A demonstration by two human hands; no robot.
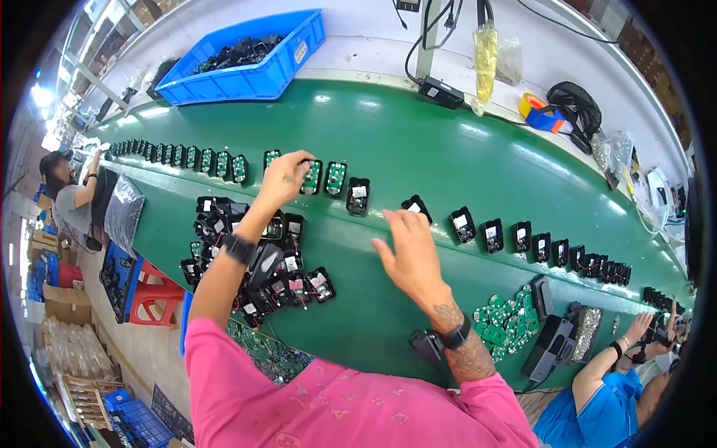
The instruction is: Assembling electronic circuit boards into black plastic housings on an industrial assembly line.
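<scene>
My left hand (285,181) is closed at the left edge of a small black housing (311,179) with a green circuit board in it, fingers curled over its top. Just right of it stands another board-fitted housing (335,179), then a black housing with a white part inside (358,197). My right hand (411,254) has its thumb spread from its fingers, and nothing shows in it. Its fingertips are close to a tilted black housing (417,206), partly hidden behind them; whether they touch cannot be told.
Rows of housings run left (191,157) and right (521,237) along the green bench (418,134). Close to me lie piled housings (293,261), loose green boards (508,325) and a black device (549,347). A blue bin (224,91) stands behind. Co-workers sit at both sides.
</scene>
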